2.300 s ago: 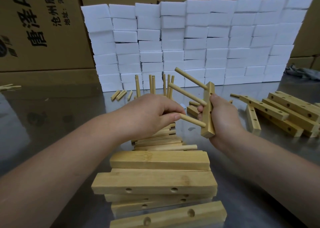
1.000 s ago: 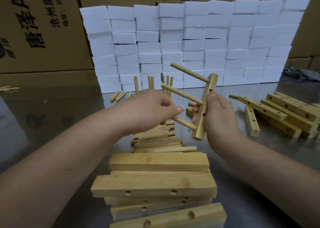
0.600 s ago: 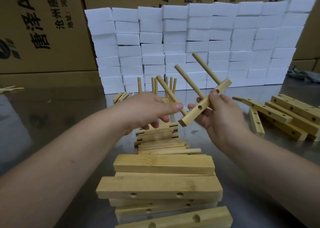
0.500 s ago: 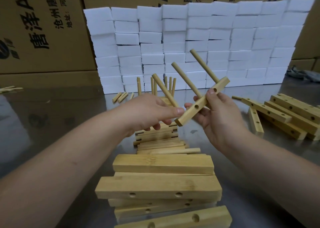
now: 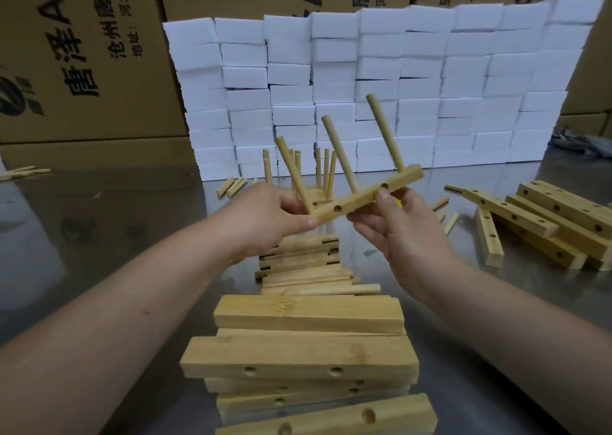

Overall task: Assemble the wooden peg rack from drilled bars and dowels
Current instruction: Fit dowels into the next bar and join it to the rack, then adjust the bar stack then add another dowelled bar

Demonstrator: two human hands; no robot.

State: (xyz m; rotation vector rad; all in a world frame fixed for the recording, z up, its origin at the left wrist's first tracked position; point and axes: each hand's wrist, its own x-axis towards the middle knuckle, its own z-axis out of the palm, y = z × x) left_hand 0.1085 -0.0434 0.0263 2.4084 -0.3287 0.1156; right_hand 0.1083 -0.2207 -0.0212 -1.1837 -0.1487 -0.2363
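A: Item: bar (image 5: 364,196). Location?
B: In the air above the table (image 5: 99,236), between both hands, over the pile (image 5: 308,315) of bars.
A: Axis?
B: Long axis runs from low left to high right. Three dowels (image 5: 339,154) stand out of it, pointing up and leaning left.
A: Grips?
B: Left hand (image 5: 265,216) pinches the low left end, at the first dowel's foot. Right hand (image 5: 397,232) holds it right of middle, thumb on the front face, fingers beneath.

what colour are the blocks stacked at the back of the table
Plain white; the stacked blocks show best in the head view.
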